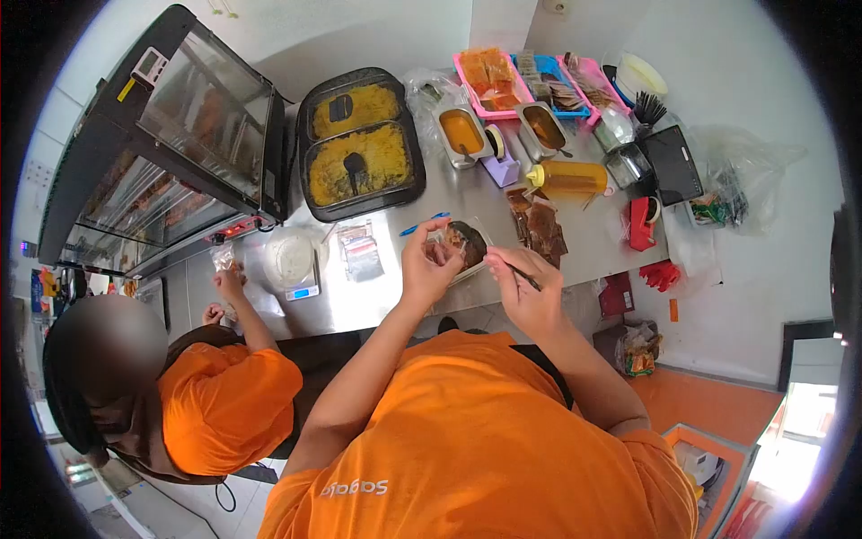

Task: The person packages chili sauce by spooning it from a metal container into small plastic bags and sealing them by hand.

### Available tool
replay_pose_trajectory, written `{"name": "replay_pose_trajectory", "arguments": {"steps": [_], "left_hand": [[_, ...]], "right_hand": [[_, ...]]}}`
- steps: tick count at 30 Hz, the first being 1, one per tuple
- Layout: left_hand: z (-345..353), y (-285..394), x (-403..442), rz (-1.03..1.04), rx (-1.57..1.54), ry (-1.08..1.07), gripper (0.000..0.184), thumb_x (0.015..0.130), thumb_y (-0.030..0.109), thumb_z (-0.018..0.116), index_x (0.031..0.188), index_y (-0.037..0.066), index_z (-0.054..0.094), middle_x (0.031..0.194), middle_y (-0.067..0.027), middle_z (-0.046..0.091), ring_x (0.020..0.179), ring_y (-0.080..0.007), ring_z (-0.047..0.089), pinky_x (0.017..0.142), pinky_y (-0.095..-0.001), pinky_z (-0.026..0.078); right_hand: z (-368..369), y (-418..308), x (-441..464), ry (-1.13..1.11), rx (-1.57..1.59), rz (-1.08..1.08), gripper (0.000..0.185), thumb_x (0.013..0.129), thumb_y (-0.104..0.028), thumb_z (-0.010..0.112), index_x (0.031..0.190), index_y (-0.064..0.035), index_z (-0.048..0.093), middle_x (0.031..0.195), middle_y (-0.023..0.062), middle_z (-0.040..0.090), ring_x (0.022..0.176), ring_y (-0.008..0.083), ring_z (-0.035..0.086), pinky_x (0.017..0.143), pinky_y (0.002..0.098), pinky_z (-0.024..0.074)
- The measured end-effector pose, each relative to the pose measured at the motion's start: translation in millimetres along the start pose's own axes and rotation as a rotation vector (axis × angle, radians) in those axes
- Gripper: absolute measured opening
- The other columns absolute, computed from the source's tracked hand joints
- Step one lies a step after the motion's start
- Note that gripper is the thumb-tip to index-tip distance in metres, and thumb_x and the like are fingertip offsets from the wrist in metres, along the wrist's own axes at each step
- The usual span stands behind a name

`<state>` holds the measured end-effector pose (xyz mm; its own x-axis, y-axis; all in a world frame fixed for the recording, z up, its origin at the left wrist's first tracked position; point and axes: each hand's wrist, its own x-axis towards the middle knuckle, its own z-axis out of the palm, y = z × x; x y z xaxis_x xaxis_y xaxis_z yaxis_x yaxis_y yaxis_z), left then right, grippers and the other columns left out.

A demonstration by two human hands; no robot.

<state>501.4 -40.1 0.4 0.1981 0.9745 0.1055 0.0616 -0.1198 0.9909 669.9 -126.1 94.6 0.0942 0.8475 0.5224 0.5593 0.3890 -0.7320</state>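
My left hand (431, 265) is closed over the front edge of the steel table, its fingers pinching what looks like a small clear plastic bag (457, 239). Right behind it sits a tub of dark brown food (473, 251), partly covered by my fingers. My right hand (530, 286) grips a thin dark-handled utensil (523, 277); its tip points at the bag and is too small to make out. A blue pen (422, 225) lies just beyond my left hand. Brown filled packets (541, 226) lie beyond my right hand.
Two steel pans of sauce (462, 135) (542, 130), a yellow squeeze bottle (575, 178) and coloured baskets of packets (492, 81) stand at the back. Left are a black two-part tray (316, 202), a scale (303, 292), a glass warmer (206, 117) and a co-worker (229, 404) holding a bag.
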Motion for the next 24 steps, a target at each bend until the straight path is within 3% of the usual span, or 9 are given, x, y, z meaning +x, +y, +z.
{"name": "replay_pose_trajectory", "arguments": {"steps": [6,9,15,18,21,24], "left_hand": [[-1.5,-0.4,1.2,-0.033,-0.004,-0.026,0.056,0.081,-0.003,0.08,0.134,0.004,0.063,0.084,0.0022,0.063,0.06,-0.0035,0.048,0.059,-0.0229,0.044],[-1.5,-1.2,2.4,0.021,-0.031,0.018,0.056,0.08,-0.003,0.08,0.133,0.005,0.064,0.091,0.0005,0.064,0.061,-0.0038,0.05,0.06,-0.0226,0.045],[-14.2,-13.8,2.8,0.129,0.12,0.031,0.047,0.084,-0.006,0.077,0.129,0.004,0.064,0.115,-0.0039,0.07,0.069,-0.004,0.054,0.063,-0.0205,0.047],[-22.8,-1.6,6.3,0.443,0.256,0.055,0.045,0.084,-0.006,0.077,0.125,0.004,0.064,0.121,-0.0093,0.071,0.078,-0.0077,0.062,0.063,-0.023,0.052],[-26.1,0.8,1.1,0.34,0.11,0.098,0.047,0.084,-0.006,0.078,0.127,0.005,0.062,0.126,-0.0126,0.07,0.089,-0.0117,0.068,0.063,-0.0248,0.056],[-37.3,4.8,-6.3,0.386,0.248,0.127,0.057,0.083,-0.007,0.078,0.134,0.005,0.055,0.126,-0.0133,0.07,0.092,-0.013,0.07,0.064,-0.0246,0.057]], "right_hand": [[1.0,3.3,-3.0,0.059,0.071,0.04,0.015,0.102,0.004,0.067,0.114,0.0081,0.074,0.098,0.0144,0.079,0.08,0.0134,0.073,0.07,0.0261,0.0589],[5.8,-4.3,-3.7,0.172,0.313,0.242,0.015,0.103,0.002,0.066,0.114,0.008,0.074,0.097,0.015,0.079,0.078,0.0134,0.072,0.069,0.0259,0.0588],[-1.6,18.5,-4.1,0.183,0.124,0.236,0.02,0.107,-0.006,0.063,0.115,0.0079,0.074,0.098,0.0138,0.08,0.077,0.0122,0.072,0.068,0.0259,0.0587],[17.0,50.4,-18.5,0.08,0.287,0.264,0.019,0.106,-0.009,0.067,0.113,0.0061,0.076,0.099,0.0157,0.08,0.079,0.0172,0.075,0.068,0.028,0.0595],[32.2,77.8,-23.9,-0.15,-0.061,0.249,0.021,0.103,-0.016,0.071,0.11,0.0034,0.077,0.105,0.02,0.079,0.095,0.0338,0.077,0.084,0.0392,0.0605],[42.7,100.1,-29.3,-0.224,-0.022,0.338,0.024,0.101,-0.02,0.071,0.106,0.0014,0.078,0.108,0.0211,0.078,0.1,0.0411,0.074,0.089,0.0437,0.0584]]}}
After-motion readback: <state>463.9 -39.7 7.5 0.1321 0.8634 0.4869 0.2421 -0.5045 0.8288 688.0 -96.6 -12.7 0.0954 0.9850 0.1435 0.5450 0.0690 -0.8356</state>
